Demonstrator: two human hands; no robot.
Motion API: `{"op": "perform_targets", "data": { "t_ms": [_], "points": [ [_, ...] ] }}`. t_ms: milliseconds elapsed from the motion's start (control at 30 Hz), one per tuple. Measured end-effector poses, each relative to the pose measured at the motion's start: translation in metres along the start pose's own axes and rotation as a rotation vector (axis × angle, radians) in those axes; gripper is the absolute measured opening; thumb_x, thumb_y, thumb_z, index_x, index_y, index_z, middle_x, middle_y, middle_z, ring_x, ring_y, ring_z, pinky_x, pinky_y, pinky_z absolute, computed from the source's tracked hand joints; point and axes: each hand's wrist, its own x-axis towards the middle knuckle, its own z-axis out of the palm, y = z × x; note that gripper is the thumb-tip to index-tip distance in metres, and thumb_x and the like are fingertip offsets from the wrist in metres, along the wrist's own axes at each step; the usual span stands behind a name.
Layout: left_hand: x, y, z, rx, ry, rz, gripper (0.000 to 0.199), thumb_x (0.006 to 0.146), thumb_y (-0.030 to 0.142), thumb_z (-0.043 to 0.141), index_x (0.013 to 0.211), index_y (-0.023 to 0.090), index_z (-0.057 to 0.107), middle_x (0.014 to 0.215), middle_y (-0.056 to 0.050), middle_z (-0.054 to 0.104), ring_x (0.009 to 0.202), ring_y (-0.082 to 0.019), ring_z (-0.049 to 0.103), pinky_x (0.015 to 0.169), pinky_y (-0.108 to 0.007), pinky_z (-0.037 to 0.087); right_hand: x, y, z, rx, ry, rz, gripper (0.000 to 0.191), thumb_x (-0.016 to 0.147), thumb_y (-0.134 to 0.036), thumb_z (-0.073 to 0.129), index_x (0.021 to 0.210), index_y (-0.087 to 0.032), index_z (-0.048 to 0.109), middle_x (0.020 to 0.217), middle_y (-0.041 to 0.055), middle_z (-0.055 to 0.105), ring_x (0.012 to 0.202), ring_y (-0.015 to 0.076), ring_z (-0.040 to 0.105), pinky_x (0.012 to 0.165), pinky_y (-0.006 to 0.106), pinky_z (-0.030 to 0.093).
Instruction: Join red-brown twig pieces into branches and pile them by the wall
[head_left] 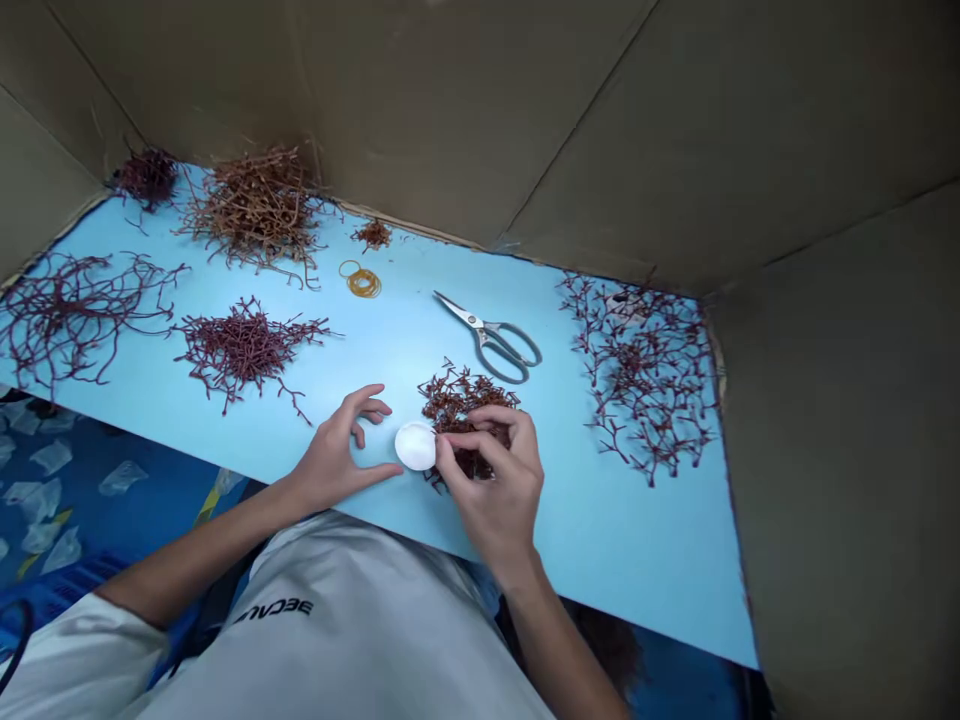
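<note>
A small round white disc (415,446) is pinched at its right edge between the thumb and forefinger of my right hand (499,480). My left hand (341,450) is just left of the disc, thumb and fingers apart, holding nothing. Under and behind my right hand lies a pile of short reddish-brown twig pieces (457,395), partly hidden by the fingers. Beyond this pile, scissors (487,335) with grey handles rest on the light blue table (630,545), their blades pointing to the back left.
Dark red branching pieces (645,370) spread over the right side. Yellow rubber bands (364,282) and a small brown heap (373,234) lie at the back. Leftward are a brown twig pile (259,210), purple-red piles (244,345) and long stems (71,305). Cardboard walls (465,110) enclose the table.
</note>
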Motion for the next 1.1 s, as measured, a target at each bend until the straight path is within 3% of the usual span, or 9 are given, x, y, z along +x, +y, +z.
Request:
{"op": "perform_targets", "data": {
  "t_ms": [133, 267, 433, 567, 733, 1100],
  "points": [
    [-0.005, -0.004, 0.008, 0.017, -0.002, 0.032, 0.091, 0.081, 0.028, 0.092, 0.154, 0.03, 0.039, 0.121, -0.006, 0.073, 0.096, -0.018, 0.07, 0.073, -0.026, 0.055, -0.013, -0.006, 0.021, -0.127, 0.01, -0.033, 0.013, 0.089, -0.017, 0.078, 0.079, -0.023, 0.072, 0.11, 0.0078, 0.067, 0.101, 0.0249, 0.065, 0.087, 0.045, 0.052],
    [-0.006, -0.008, 0.009, -0.002, -0.049, 0.065, 0.087, 0.084, 0.023, 0.088, 0.155, 0.031, 0.038, 0.12, -0.004, 0.074, 0.098, -0.017, 0.071, 0.073, -0.025, 0.054, -0.016, -0.01, 0.029, -0.212, -0.018, -0.065, 0.015, 0.091, -0.017, 0.076, 0.078, -0.023, 0.07, 0.111, 0.0076, 0.069, 0.102, 0.0255, 0.066, 0.086, 0.044, 0.047],
    [-0.007, -0.009, 0.01, 0.037, 0.0, 0.104, 0.07, 0.093, 0.023, 0.079, 0.153, 0.028, 0.043, 0.115, -0.004, 0.076, 0.096, -0.016, 0.071, 0.08, -0.027, 0.057, -0.018, -0.013, 0.032, -0.248, -0.059, -0.075, 0.016, 0.092, -0.018, 0.075, 0.078, -0.023, 0.07, 0.11, 0.008, 0.07, 0.103, 0.0265, 0.064, 0.085, 0.043, 0.044],
    [-0.007, -0.006, 0.009, 0.068, 0.022, 0.122, 0.063, 0.095, 0.025, 0.076, 0.151, 0.027, 0.046, 0.111, -0.003, 0.078, 0.092, -0.015, 0.072, 0.077, -0.026, 0.058, -0.019, -0.014, 0.034, -0.247, -0.071, -0.078, 0.015, 0.092, -0.017, 0.074, 0.079, -0.023, 0.071, 0.108, 0.0077, 0.071, 0.101, 0.0262, 0.063, 0.084, 0.041, 0.043],
    [-0.007, -0.003, 0.008, 0.103, 0.049, 0.17, 0.06, 0.097, 0.021, 0.073, 0.15, 0.026, 0.045, 0.108, -0.002, 0.079, 0.089, -0.015, 0.071, 0.078, -0.026, 0.058, -0.022, -0.014, 0.037, -0.222, -0.085, -0.071, 0.012, 0.092, -0.016, 0.075, 0.083, -0.024, 0.072, 0.109, 0.0072, 0.071, 0.102, 0.0261, 0.062, 0.083, 0.041, 0.043],
    [-0.008, -0.007, 0.008, 0.091, 0.019, 0.124, 0.06, 0.098, 0.024, 0.074, 0.151, 0.027, 0.046, 0.109, -0.002, 0.081, 0.09, -0.015, 0.073, 0.072, -0.025, 0.056, -0.02, -0.011, 0.029, -0.1, -0.025, -0.027, 0.012, 0.091, -0.018, 0.076, 0.081, -0.024, 0.072, 0.106, 0.0068, 0.069, 0.099, 0.0253, 0.065, 0.087, 0.045, 0.049]
  ]
}}
